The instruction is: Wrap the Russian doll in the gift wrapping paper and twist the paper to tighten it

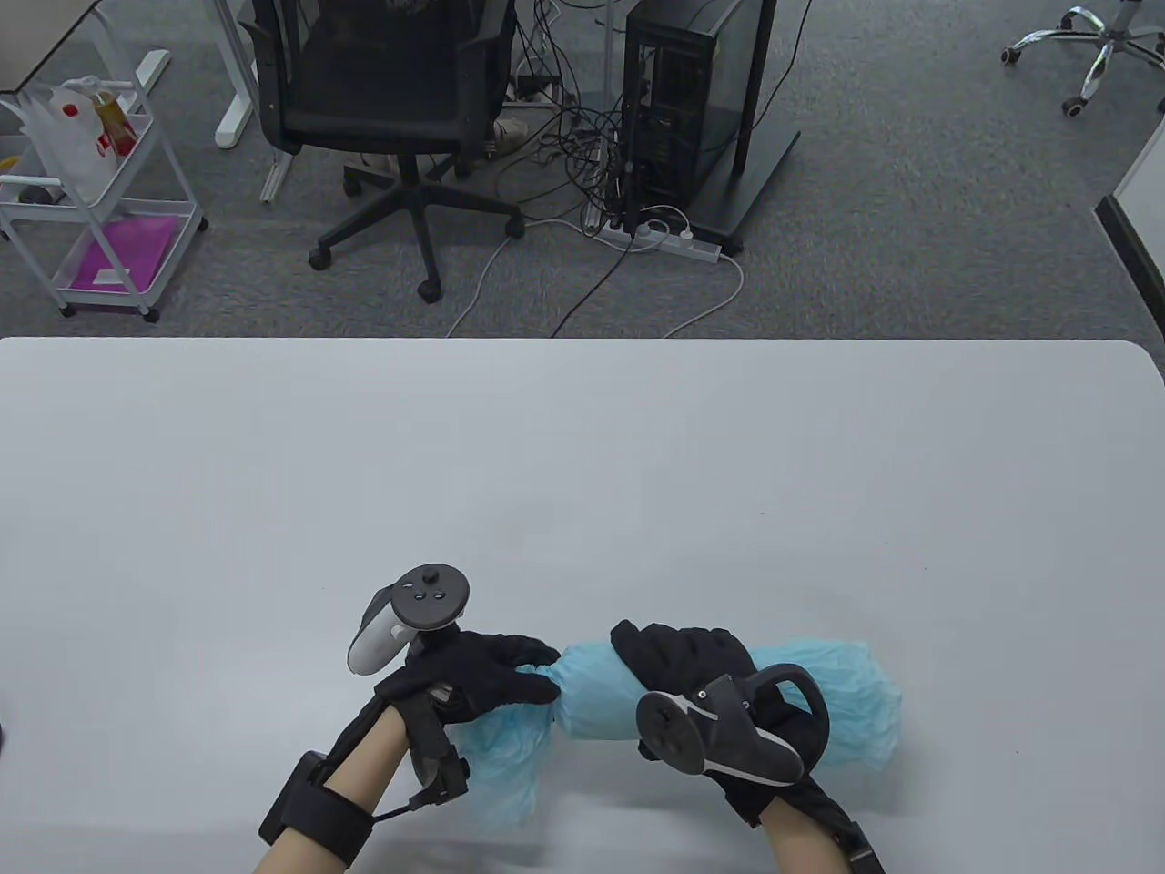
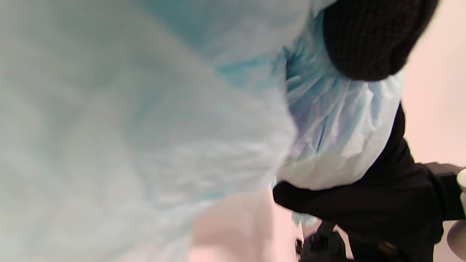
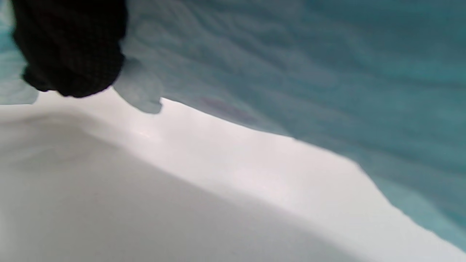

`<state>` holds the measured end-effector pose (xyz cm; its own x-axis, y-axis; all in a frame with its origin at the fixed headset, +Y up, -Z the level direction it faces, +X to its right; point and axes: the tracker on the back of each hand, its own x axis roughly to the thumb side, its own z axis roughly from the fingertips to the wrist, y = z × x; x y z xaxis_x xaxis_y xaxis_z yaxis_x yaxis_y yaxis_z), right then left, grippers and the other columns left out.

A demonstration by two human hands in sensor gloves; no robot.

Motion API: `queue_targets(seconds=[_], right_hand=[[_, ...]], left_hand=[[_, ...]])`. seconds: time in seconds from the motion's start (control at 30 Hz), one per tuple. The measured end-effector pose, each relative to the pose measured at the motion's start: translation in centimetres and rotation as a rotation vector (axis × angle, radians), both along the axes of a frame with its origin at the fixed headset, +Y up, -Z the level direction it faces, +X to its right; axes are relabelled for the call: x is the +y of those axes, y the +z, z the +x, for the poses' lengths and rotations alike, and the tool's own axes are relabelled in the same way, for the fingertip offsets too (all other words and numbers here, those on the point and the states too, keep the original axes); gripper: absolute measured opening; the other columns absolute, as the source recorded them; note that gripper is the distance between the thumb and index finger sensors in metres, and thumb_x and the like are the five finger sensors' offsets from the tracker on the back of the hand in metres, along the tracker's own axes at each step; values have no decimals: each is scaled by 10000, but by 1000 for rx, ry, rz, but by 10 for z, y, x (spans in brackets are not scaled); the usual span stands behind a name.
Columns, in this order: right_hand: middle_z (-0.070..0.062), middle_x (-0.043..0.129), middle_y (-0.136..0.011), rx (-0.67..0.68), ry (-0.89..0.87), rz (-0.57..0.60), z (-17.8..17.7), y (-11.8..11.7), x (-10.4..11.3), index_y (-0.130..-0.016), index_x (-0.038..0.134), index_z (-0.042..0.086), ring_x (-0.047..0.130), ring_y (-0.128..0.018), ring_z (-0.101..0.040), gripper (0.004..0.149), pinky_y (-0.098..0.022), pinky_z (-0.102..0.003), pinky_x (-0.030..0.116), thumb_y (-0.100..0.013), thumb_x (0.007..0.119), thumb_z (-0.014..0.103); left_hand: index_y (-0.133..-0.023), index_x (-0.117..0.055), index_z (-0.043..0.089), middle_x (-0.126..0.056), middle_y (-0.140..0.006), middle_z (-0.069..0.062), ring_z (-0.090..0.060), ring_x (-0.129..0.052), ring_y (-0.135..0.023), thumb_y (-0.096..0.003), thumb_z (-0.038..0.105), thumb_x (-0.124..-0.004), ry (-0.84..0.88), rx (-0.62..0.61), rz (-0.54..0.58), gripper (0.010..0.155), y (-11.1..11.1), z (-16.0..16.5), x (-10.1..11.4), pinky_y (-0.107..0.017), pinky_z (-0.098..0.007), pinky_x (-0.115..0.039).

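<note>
A bundle of light blue wrapping paper (image 1: 596, 696) lies on its side near the table's front edge; the doll inside is hidden. My left hand (image 1: 496, 678) pinches the gathered paper at the bundle's left end, with loose paper (image 1: 501, 765) fanning out below it. My right hand (image 1: 692, 669) grips round the bundle's middle, and the right paper end (image 1: 851, 701) flares out past it. The left wrist view is filled by blurred blue paper (image 2: 338, 120) with a gloved fingertip (image 2: 371, 40) on it. Close blue paper (image 3: 309, 72) and one gloved fingertip (image 3: 72, 51) show in the right wrist view.
The white table (image 1: 582, 473) stretches wide behind the bundle. Beyond its far edge stand an office chair (image 1: 391, 100), a computer tower (image 1: 692, 91) with cables on the floor, and a white cart (image 1: 91, 200) at the left.
</note>
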<state>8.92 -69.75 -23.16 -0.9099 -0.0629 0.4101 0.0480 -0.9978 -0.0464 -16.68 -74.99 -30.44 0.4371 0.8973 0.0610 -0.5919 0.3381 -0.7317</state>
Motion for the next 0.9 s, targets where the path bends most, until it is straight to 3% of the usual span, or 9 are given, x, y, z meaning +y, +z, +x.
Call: queue_targets(seconds=[0.13,0.2,0.27,0.4,0.5,0.6,0.73,0.8,0.9], right_hand=[[38,651,-1116,-55,-33,-14,15,-7,1,-1087,268,360,838,-963,-180,1094,-747,-536,691,-254,920,638],[22,678,-1100,-81,-70,-35,23,-11,1,-1087,302,342,865,-936,-185,1084,-720,-533,716,-247,913,650],[6,702,-1086,-99,-106,-53,28,-14,0,-1093,313,323,888,-910,-194,1089,-695,-533,735,-245,907,659],[-13,728,-1068,-136,-107,-47,34,-16,-1,-1097,329,292,912,-881,-199,1091,-666,-530,761,-245,893,675],[-28,746,-1051,-153,-144,-61,38,-18,0,-1099,343,263,936,-852,-200,1096,-636,-524,783,-243,877,691],[-41,768,-1032,-139,-249,-106,44,-20,2,-1098,359,243,954,-822,-204,1093,-604,-517,803,-246,865,706],[-79,803,-997,-51,-426,-201,46,-21,6,-1097,391,205,982,-770,-224,1094,-552,-519,824,-251,859,718],[-90,811,-988,15,-479,-251,42,-20,8,-1098,397,192,989,-756,-225,1089,-536,-518,832,-263,853,723],[-92,823,-979,110,-508,-324,32,-18,8,-1099,402,183,998,-746,-221,1094,-524,-511,842,-264,846,734]], left_hand=[[-1042,-521,336,-704,-1076,62,-263,-856,-947,-435,582,-750,46,150,208,694,4,-6,23,-691,-427,-728],[-1061,-475,415,-544,-1175,133,-242,-596,-1130,-462,568,-738,71,179,338,671,11,-8,40,-840,-470,-502],[-1059,-452,471,-409,-1218,206,-188,-384,-1215,-481,578,-710,56,206,482,643,19,-9,56,-898,-479,-323],[-1041,-441,510,-368,-1215,276,-91,-240,-1248,-497,591,-621,12,180,737,578,39,-5,76,-926,-452,-155],[-1040,-414,519,-315,-1217,300,-35,-151,-1249,-487,582,-597,-91,103,879,586,52,6,75,-925,-421,-65],[-1049,-214,558,-83,-1210,338,7,20,-1224,-453,646,-629,-370,69,1033,731,60,19,65,-907,-399,19],[-937,132,568,279,-1068,328,8,242,-1128,-388,724,-712,-709,150,1199,1020,63,29,51,-864,-378,108],[-898,202,547,349,-1019,300,-3,284,-1097,-398,720,-737,-816,194,1271,1078,63,30,48,-847,-380,124],[-880,231,523,382,-991,269,-26,297,-1083,-425,682,-764,-880,260,1270,1106,59,28,45,-835,-399,125]])
